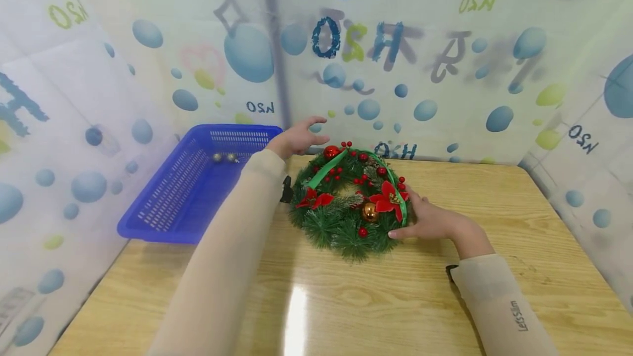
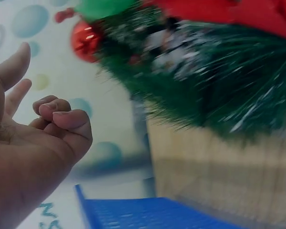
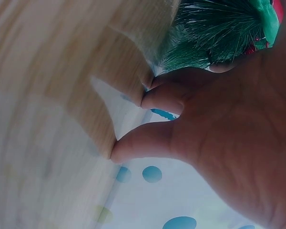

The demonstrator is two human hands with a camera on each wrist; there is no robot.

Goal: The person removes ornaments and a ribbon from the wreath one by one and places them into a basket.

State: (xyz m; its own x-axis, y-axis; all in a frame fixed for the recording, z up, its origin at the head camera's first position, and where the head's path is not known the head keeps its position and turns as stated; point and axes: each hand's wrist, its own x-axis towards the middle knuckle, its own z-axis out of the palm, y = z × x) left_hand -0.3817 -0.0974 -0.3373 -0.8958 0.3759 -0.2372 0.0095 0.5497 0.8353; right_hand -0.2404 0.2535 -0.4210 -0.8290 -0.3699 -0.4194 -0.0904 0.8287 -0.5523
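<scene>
A green Christmas wreath (image 1: 336, 229) lies on the wooden table, trimmed with red poinsettias, red berries, a green ribbon, a red ball (image 1: 331, 151) and a gold ball (image 1: 369, 211). My left hand (image 1: 299, 137) is raised by its back left edge, holding nothing. In the left wrist view that hand (image 2: 43, 129) has its thumb and one finger extended, the others loosely bent, apart from the wreath. At the wreath's right side rests my right hand (image 1: 435, 221), thumb along the front edge. The right wrist view shows its spread fingers (image 3: 148, 140) with several tips touching the table.
A blue plastic basket (image 1: 163, 235) stands at the table's back left, partly behind my left forearm. Small gold balls (image 1: 231, 157) lie inside it. Patterned curtains (image 1: 425, 70) close off the back and both sides of the wooden table (image 1: 356, 306).
</scene>
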